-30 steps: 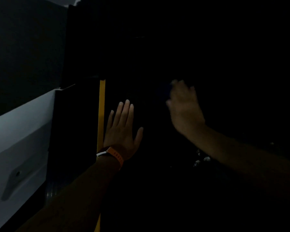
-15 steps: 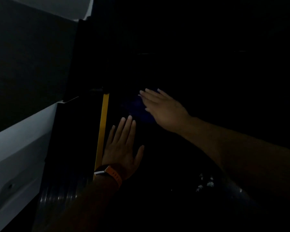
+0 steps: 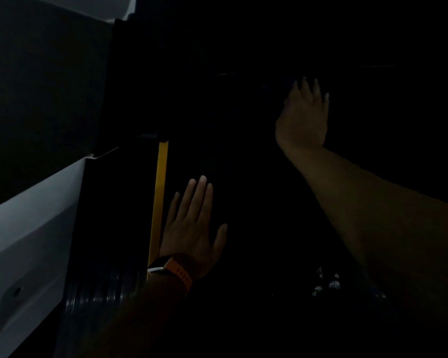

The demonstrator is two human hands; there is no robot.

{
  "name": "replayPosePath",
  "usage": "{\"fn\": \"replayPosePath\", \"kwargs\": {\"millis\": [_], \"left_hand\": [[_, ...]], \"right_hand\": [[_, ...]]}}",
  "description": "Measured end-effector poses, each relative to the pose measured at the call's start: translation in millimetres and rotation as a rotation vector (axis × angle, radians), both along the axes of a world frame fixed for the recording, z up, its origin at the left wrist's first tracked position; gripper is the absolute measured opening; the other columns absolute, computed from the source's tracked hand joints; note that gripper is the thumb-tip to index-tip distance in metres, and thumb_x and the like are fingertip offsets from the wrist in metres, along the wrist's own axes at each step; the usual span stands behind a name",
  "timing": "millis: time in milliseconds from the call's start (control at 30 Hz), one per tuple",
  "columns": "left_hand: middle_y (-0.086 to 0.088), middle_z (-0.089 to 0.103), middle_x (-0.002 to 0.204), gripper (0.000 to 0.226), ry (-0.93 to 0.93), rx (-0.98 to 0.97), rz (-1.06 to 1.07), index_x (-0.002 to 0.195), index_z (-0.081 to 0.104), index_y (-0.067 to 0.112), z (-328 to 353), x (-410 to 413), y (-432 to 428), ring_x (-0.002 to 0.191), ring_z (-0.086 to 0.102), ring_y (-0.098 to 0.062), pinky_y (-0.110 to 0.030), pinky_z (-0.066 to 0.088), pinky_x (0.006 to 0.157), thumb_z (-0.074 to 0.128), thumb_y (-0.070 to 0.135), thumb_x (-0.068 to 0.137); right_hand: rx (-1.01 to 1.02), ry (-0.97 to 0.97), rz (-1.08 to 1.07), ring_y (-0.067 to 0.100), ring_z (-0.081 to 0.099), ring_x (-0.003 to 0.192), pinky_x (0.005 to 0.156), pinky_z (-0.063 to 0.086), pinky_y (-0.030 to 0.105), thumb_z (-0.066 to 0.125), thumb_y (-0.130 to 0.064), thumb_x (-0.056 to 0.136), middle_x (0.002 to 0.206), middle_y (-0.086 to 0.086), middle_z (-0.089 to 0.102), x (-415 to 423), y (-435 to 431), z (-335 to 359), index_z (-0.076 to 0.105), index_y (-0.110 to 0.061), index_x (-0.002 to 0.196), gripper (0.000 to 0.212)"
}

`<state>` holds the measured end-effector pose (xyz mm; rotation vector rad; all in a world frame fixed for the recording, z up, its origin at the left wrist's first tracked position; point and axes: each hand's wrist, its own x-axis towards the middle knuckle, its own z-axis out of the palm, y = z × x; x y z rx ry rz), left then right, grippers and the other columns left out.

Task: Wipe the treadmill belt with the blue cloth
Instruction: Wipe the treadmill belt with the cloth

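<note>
Head view, very dark. Left hand (image 3: 192, 228) lies flat on the treadmill belt (image 3: 248, 177), fingers straight and slightly spread, just beside the yellow stripe (image 3: 161, 189). Right hand (image 3: 304, 117) is further up the belt, fingers extended, palm down. Blue cloth (image 3: 276, 85) is only a faint bluish patch at the right fingertips; cannot tell the grip.

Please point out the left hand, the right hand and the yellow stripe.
left hand (image 3: 192, 233): head view, back of the hand.
right hand (image 3: 303, 120): head view, back of the hand.
yellow stripe (image 3: 158, 197): head view, mid-length.
</note>
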<state>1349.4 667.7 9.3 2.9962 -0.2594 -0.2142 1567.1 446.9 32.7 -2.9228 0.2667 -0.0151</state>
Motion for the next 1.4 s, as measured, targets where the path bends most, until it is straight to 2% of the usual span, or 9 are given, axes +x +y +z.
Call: {"fn": "replayPosePath", "kwargs": {"millis": [200, 300, 400, 600, 767, 967, 1133, 1300, 1400], "left_hand": [[-0.007, 0.01, 0.171, 0.08, -0.021, 0.007, 0.006, 0.161, 0.018, 0.009, 1, 1, 0, 0.158, 0.005, -0.022, -0.049, 0.012, 0.125, 0.032, 0.056, 0.098], [-0.007, 0.01, 0.171, 0.079, -0.023, -0.019, 0.006, 0.161, 0.018, 0.01, 1, 0, 0, 0.158, 0.006, -0.023, -0.049, 0.011, 0.125, 0.032, 0.057, 0.099], [-0.007, 0.009, 0.171, 0.079, -0.02, -0.035, -0.007, 0.161, 0.017, 0.01, 0, 0, 0, 0.158, 0.004, -0.022, -0.048, 0.008, 0.126, 0.03, 0.057, 0.1], [-0.009, 0.014, 0.17, 0.079, -0.027, -0.02, 0.011, 0.16, 0.021, 0.008, 4, 0, -2, 0.158, 0.008, -0.024, -0.051, 0.013, 0.125, 0.033, 0.054, 0.097], [-0.008, 0.009, 0.171, 0.079, -0.022, -0.031, -0.012, 0.161, 0.018, 0.007, 3, -1, -1, 0.158, 0.004, -0.023, -0.046, 0.005, 0.127, 0.031, 0.054, 0.099], [-0.007, 0.006, 0.171, 0.08, 0.002, 0.009, 0.005, 0.162, 0.015, 0.009, 5, 1, -1, 0.158, 0.003, -0.023, -0.045, 0.003, 0.126, 0.026, 0.057, 0.099], [-0.007, 0.004, 0.171, 0.08, -0.007, -0.049, -0.005, 0.162, 0.014, 0.009, 2, -1, 1, 0.158, 0.0, -0.022, -0.046, 0.003, 0.127, 0.025, 0.058, 0.1], [-0.006, 0.004, 0.171, 0.08, 0.005, -0.001, 0.023, 0.162, 0.013, 0.011, 5, 1, -3, 0.158, 0.001, -0.022, -0.051, 0.011, 0.126, 0.025, 0.058, 0.098], [-0.006, 0.002, 0.171, 0.08, 0.012, -0.011, 0.007, 0.162, 0.01, 0.011, 3, 0, -1, 0.158, -0.003, -0.021, -0.05, 0.009, 0.127, 0.024, 0.058, 0.099]], "right_hand": [[0.056, 0.004, 0.692, 0.025, 0.016, 0.15, 0.122, 0.003, 0.04, 0.04, -0.011, 0.101, 0.162, 0.008, 0.02, -43, 80, -4, 0.018, -0.009, 0.155, 0.059], [0.074, -0.026, 0.377, 0.029, 0.045, 0.135, 0.115, 0.031, 0.04, 0.04, -0.012, 0.1, 0.144, 0.012, 0.05, -11, 6, -3, 0.045, -0.012, 0.143, 0.043], [0.019, -0.049, -0.041, 0.028, 0.027, 0.146, 0.119, 0.017, 0.043, 0.035, -0.015, 0.102, 0.158, 0.013, 0.031, -7, -53, -2, 0.03, -0.007, 0.151, 0.05], [0.06, 0.031, 0.697, 0.026, 0.022, 0.148, 0.12, 0.004, 0.038, 0.034, -0.014, 0.104, 0.161, 0.011, 0.024, -54, 11, -1, 0.022, -0.008, 0.154, 0.051], [-0.007, 0.057, 0.013, 0.032, 0.028, 0.145, 0.116, 0.021, 0.046, 0.025, -0.024, 0.09, 0.157, 0.018, 0.029, -39, -75, 5, 0.036, -0.003, 0.147, 0.061], [-0.006, 0.02, 0.688, 0.023, 0.027, 0.147, 0.118, 0.015, 0.035, 0.037, -0.023, 0.102, 0.157, 0.007, 0.035, -101, -15, -9, 0.03, -0.013, 0.153, 0.052], [0.109, 0.023, 0.112, 0.03, 0.02, 0.149, 0.119, 0.011, 0.046, 0.032, -0.02, 0.094, 0.16, 0.014, 0.024, -79, -66, -5, 0.027, -0.006, 0.153, 0.061], [0.064, 0.061, 0.558, 0.024, 0.004, 0.152, 0.121, -0.002, 0.044, 0.05, -0.027, 0.098, 0.165, 0.003, 0.009, -124, 1, -5, 0.002, -0.026, 0.157, 0.076], [0.082, -0.032, 0.482, 0.033, 0.025, 0.147, 0.118, 0.014, 0.051, 0.05, -0.011, 0.089, 0.159, 0.012, 0.03, -101, -61, -16, 0.029, -0.019, 0.153, 0.067]]}}
